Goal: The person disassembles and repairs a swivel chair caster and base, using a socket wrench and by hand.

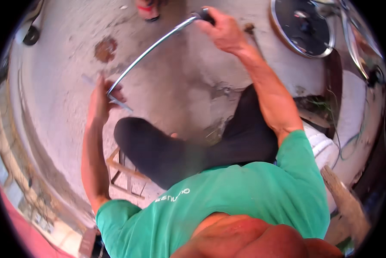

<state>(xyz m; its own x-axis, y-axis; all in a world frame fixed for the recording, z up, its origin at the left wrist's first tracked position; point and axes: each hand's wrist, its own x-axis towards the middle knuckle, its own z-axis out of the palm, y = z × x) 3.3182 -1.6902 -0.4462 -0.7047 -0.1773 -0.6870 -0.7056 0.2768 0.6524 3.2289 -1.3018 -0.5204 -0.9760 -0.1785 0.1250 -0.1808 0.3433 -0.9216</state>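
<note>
Both my hands are on a long, curved chrome bar [152, 48] that slants across the space in front of my knees. My right hand [225, 32], out ahead, is closed round its black end piece. At the bar's other end, my left hand [99, 101] is closed with its fingers curled round it. A thin pale grey strip [123, 105] crosses the bar there, sticking out on both sides of the hand; motion blur hides how the two join.
A black disc with a metal rim [302, 28] lies ahead right, beside shiny curved metal parts [352, 41]. A red container [147, 9] stands at the far edge. A small frame stool [126, 174] is by my left thigh. At right are a white tub [324, 148] and a wooden piece [345, 202].
</note>
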